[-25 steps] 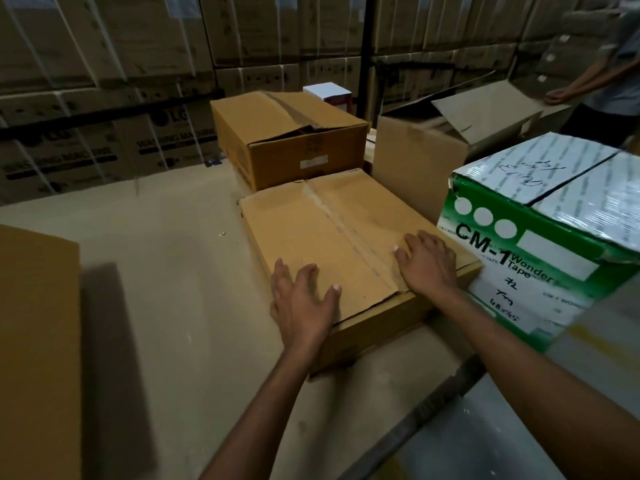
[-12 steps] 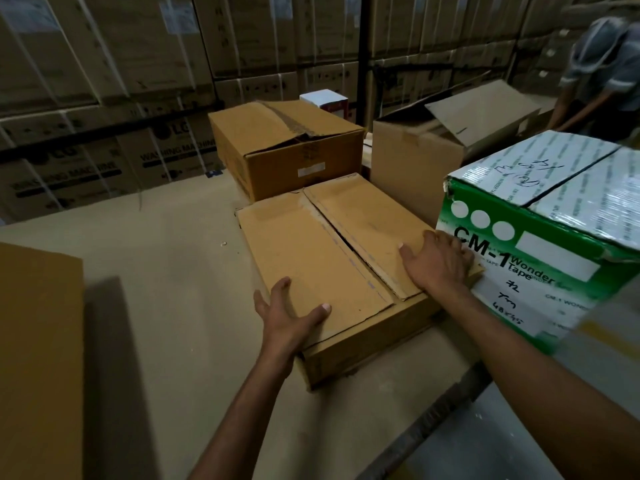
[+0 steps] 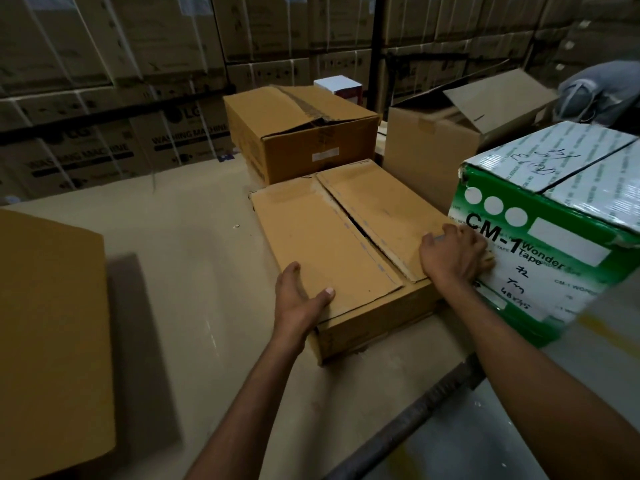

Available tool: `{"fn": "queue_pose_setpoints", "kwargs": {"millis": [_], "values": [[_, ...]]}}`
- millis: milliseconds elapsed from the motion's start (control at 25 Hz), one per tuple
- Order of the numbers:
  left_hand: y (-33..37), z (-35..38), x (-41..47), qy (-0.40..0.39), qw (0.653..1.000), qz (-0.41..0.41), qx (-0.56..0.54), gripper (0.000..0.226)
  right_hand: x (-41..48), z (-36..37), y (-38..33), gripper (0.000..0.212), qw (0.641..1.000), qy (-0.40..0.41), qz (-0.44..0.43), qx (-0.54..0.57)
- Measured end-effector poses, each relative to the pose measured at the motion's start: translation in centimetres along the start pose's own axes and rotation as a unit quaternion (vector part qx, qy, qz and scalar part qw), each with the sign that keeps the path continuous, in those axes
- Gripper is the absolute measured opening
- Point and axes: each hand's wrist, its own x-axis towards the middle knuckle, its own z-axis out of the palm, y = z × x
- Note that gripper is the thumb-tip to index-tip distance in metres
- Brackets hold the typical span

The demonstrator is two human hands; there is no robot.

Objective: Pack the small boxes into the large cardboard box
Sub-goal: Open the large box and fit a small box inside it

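The flat cardboard box [image 3: 346, 237] lies on the floor [image 3: 173, 271] directly below the camera, its two top flaps closed, and both hands are on it. The left hand [image 3: 301, 296] grips its near left corner, thumb laid on top of the left flap [image 3: 318, 244] and fingers over the left edge, out of sight. The right hand [image 3: 453, 254] curls its fingers over the outer edge of the right flap [image 3: 381, 209], squeezed in where the box touches its neighbour. A dark gap shows along the middle seam and the right flap sits slightly raised. To me that reads as hands placed to pull the flaps apart so the box can take the small boxes.

Touching the flat box on its right stands one green and white carton [image 3: 540, 237] marked CM-1 Wonder Tape. Just behind the flat box sits one closed brown carton [image 3: 301, 133] with torn tape on top. Behind it to the right is one open brown carton [image 3: 433, 150] with a flap raised. Well to its left, another brown carton [image 3: 52, 323] fills the frame edge. That makes four brown cartons on the floor and one green one.

Only one small white and red box [image 3: 339, 86] shows, behind the closed carton. Beyond the flat box, stacked washing machine cartons [image 3: 104, 133] form a wall. One other person's grey sleeve [image 3: 602, 95] appears far behind it to the right.
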Motion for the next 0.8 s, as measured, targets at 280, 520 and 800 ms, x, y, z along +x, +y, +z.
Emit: {"fn": "queue_pose_setpoints", "kwargs": {"millis": [280, 520, 800], "values": [[-0.2, -3.3, -0.9, 0.023, 0.997, -0.013, 0.069, 0.047, -2.3, -3.5, 0.1, 0.081, 0.993, -0.110, 0.042, -0.002], [-2.4, -10.7, -1.1, 0.065, 0.993, -0.098, 0.029, 0.067, -3.0, -4.0, 1.8, 0.128, 0.952, -0.300, -0.010, 0.060], [-2.6, -12.1, -3.6, 0.010, 0.998, -0.057, 0.012, 0.082, -7.3, -3.4, 1.2, 0.124, 0.925, -0.320, -0.024, 0.204]]}}
